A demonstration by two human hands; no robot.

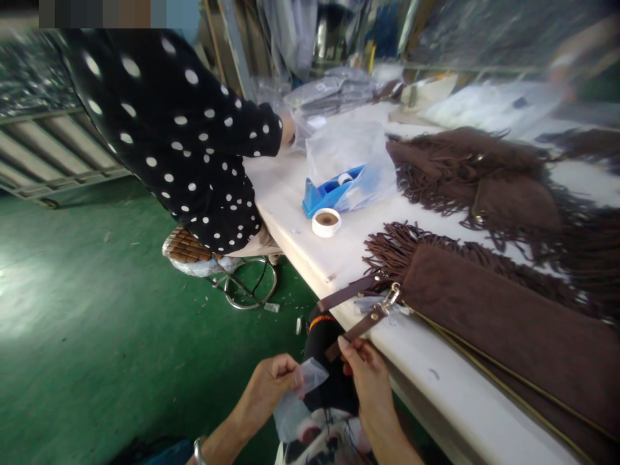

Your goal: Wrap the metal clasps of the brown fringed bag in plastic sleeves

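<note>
My left hand (pixel 276 384) pinches a small clear plastic bag (pixel 293 413) above my lap. Between the thumb and fingers of my right hand (pixel 365 368) is a brown strap (pixel 357 330), fixed by a metal clip (pixel 391 296) to a dark brown fringed bag (pixel 504 316). This bag lies along the near table edge, with a zip down its near side. A second brown strap end (pixel 346 295) sticks out past the edge beside it. The fingertips of my right hand are partly hidden behind the strap.
On the white table (pixel 300 239) stand a blue tape dispenser (pixel 314 197), partly under clear plastic, and a white round tub (pixel 326 223). More brown fringed bags (pixel 513 194) lie at the right. A co-worker in a dotted top (pixel 188 142) sits on a stool (pixel 188 248) at the left.
</note>
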